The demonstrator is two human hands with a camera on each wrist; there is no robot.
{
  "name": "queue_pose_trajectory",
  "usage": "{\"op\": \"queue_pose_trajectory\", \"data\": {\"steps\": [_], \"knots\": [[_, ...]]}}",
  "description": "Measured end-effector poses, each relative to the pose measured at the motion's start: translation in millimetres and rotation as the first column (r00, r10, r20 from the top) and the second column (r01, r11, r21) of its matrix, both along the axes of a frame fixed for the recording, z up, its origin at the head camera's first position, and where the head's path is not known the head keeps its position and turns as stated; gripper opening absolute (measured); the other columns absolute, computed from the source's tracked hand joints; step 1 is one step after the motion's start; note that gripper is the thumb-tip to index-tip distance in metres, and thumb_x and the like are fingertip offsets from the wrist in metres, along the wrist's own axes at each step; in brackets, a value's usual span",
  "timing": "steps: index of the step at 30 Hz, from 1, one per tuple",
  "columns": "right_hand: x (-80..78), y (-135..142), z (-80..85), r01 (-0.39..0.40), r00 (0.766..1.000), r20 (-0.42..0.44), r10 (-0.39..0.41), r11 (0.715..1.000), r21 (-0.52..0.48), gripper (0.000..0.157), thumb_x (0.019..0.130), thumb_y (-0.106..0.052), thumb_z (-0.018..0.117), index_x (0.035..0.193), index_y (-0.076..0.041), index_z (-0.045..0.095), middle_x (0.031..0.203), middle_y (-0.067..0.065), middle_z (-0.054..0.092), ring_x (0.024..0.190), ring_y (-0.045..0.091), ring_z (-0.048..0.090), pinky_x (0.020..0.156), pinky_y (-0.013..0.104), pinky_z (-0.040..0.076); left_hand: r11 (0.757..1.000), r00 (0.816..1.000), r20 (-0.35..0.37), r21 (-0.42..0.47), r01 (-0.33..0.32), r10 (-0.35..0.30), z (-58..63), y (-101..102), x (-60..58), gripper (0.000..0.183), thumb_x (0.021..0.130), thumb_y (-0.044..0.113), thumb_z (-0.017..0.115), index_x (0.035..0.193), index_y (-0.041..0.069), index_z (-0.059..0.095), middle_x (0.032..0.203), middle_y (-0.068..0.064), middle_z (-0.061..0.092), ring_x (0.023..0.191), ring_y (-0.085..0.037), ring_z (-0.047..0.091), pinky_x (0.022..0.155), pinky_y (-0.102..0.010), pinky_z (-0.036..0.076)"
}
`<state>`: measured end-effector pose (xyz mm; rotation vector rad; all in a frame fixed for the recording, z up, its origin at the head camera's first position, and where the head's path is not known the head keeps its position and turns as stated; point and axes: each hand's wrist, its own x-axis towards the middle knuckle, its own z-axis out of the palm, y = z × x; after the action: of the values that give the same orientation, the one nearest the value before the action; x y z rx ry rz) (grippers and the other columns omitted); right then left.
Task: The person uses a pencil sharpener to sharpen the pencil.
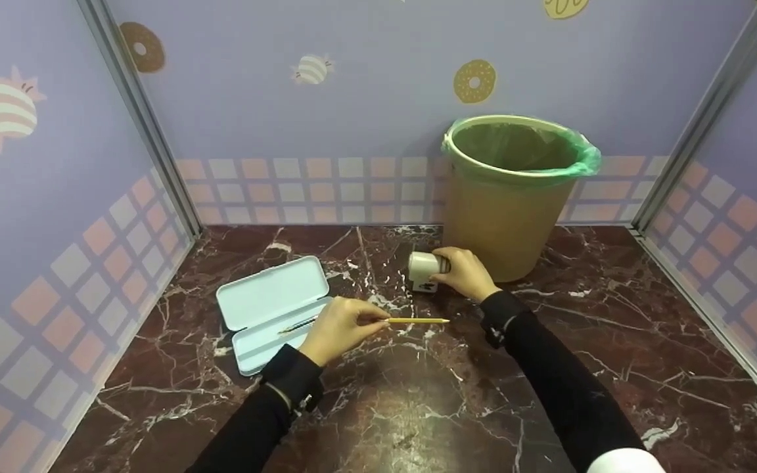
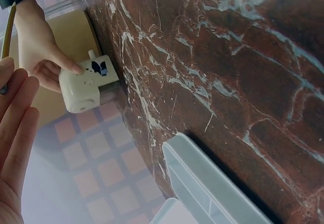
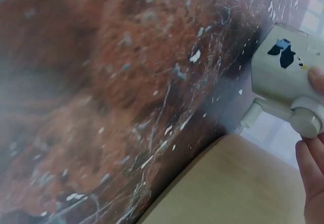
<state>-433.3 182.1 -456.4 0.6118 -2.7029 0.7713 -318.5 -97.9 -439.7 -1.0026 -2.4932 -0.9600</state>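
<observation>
The person's left hand (image 1: 345,325) pinches a yellow pencil (image 1: 418,320) between thumb and fingertips, holding it roughly level above the desk (image 1: 391,420), its point turned toward the right but well short of the sharpener. The right hand (image 1: 464,269) grips a white crank pencil sharpener (image 1: 423,266) with a dark printed figure on its front; the sharpener stands upright in front of a tan trash bin (image 1: 497,223) with a green liner (image 1: 587,159). Beside the left hand, a light-blue pencil case (image 1: 273,295) lies open, with slim pencils (image 1: 298,324) in its lower half.
</observation>
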Motion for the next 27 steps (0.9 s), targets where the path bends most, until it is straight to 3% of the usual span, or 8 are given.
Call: {"op": "queue_pose_trajectory", "data": {"steps": [13, 23, 27], "knots": [[54.1, 35.2, 3.0, -0.117, 0.993, -0.018, 0.117, 0.992, -0.035, 0.050, 0.077, -0.011, 0.088, 0.122, 0.002, 0.070, 0.119, 0.021, 0.075, 0.106, 0.036, 0.073, 0.094, 0.050, 0.058, 0.999, 1.000, 0.017, 0.036, 0.009, -0.010, -4.4, -6.2, 0.2, 0.011, 0.086, 0.008, 0.078, 0.096, 0.004, 0.080, 0.090, -0.012, 0.081, 0.076, -0.021, 0.077, 0.072, -0.033, 0.063], [96.1, 63.5, 0.3, -0.139, 0.990, -0.017, 0.139, 0.989, -0.044, 0.050, 0.076, -0.010, 0.088, 0.121, 0.000, 0.071, 0.117, 0.016, 0.076, 0.103, 0.031, 0.073, 0.091, 0.048, 0.058, 0.999, 1.000, 0.002, 0.031, -0.008, 0.008, -8.8, -11.9, 1.5, 0.011, 0.086, 0.011, 0.079, 0.095, 0.004, 0.081, 0.088, -0.012, 0.081, 0.071, -0.021, 0.076, 0.069, -0.038, 0.063], [108.3, 69.0, -1.2, -0.166, 0.986, -0.029, 0.165, 0.986, -0.029, 0.050, 0.075, -0.012, 0.089, 0.121, -0.003, 0.072, 0.116, 0.013, 0.077, 0.102, 0.028, 0.074, 0.089, 0.044, 0.060, 1.000, 0.999, 0.028, 0.024, -0.018, 0.017, -9.1, -12.7, 1.8, 0.012, 0.087, 0.012, 0.078, 0.096, 0.005, 0.081, 0.089, -0.011, 0.081, 0.073, -0.022, 0.076, 0.070, -0.038, 0.063]]}}
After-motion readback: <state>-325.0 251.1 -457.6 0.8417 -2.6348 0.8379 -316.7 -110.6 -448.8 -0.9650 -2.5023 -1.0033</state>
